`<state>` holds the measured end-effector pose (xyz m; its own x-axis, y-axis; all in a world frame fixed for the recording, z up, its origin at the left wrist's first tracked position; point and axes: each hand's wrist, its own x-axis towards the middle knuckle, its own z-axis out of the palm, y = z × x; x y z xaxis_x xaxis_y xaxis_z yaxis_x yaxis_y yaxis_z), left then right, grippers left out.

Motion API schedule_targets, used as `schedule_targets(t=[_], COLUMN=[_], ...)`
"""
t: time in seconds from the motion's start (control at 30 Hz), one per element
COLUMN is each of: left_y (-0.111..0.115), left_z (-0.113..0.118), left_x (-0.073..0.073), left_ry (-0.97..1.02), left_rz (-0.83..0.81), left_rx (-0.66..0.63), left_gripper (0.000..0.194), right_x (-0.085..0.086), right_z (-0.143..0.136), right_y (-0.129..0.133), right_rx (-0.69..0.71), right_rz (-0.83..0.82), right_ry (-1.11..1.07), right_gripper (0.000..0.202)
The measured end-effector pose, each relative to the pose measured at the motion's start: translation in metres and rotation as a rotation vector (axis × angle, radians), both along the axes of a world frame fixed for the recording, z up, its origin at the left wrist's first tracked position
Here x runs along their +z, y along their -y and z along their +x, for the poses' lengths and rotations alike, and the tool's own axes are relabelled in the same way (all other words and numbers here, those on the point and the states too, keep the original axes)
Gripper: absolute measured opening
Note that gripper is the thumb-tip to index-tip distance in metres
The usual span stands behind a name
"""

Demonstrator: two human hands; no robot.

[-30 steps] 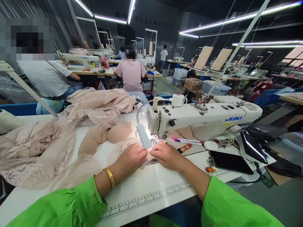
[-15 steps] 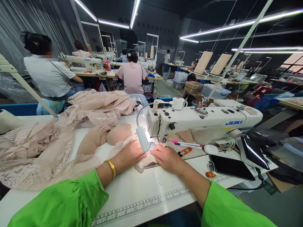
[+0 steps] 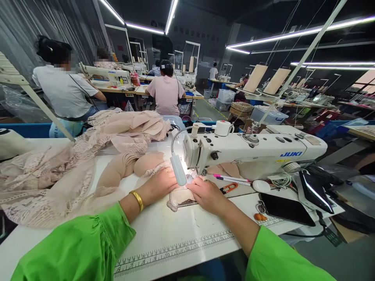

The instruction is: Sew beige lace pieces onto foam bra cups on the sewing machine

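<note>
Under the head of the white sewing machine (image 3: 252,146), both hands are at a beige lace piece (image 3: 154,170), which is largely covered by them. My left hand (image 3: 161,182), with a gold bangle at the wrist, lies on it left of the needle area, fingers together and their tips partly behind the lamp. My right hand (image 3: 207,195) pinches the work just right of the needle area, thumb and fingers pressed together. A small grey lamp (image 3: 178,169) on a bendable neck lights this spot. The needle itself cannot be made out.
Beige cups (image 3: 117,171) and a heap of lace pieces (image 3: 125,127) lie to the left. Right of my hands are orange-handled snips (image 3: 229,188), pens (image 3: 233,178) and a black phone (image 3: 287,208). A printed ruler (image 3: 178,251) runs along the front edge. Co-workers sit beyond.
The view has shifted slightly. Both hands stay close to the needle area. Less of the pale fabric shows in front of my fingers, and more of the plate there is uncovered.
</note>
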<state>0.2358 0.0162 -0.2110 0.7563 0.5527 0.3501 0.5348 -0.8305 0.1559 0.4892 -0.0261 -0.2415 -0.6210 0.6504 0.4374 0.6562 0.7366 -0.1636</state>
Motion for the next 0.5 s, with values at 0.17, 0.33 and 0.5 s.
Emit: schedule_targets(t=[0.17, 0.33, 0.5], left_y=[0.001, 0.006, 0.066], left_z=[0.002, 0.000, -0.016], left_x=[0.003, 0.008, 0.029], left_ry=[-0.056, -0.072, 0.103], left_rz=[-0.034, -0.045, -0.177], left_rx=[0.047, 0.107, 0.104], left_gripper=[0.027, 0.030, 0.026], right_x=[-0.001, 0.002, 0.016], right_z=[0.002, 0.001, -0.024], right_y=[-0.002, 0.005, 0.033], right_rx=[0.019, 0.045, 0.019], right_rz=[0.001, -0.071, -0.783], right_ry=[-0.020, -0.176, -0.650], right_gripper=[0.029, 0.024, 0.031])
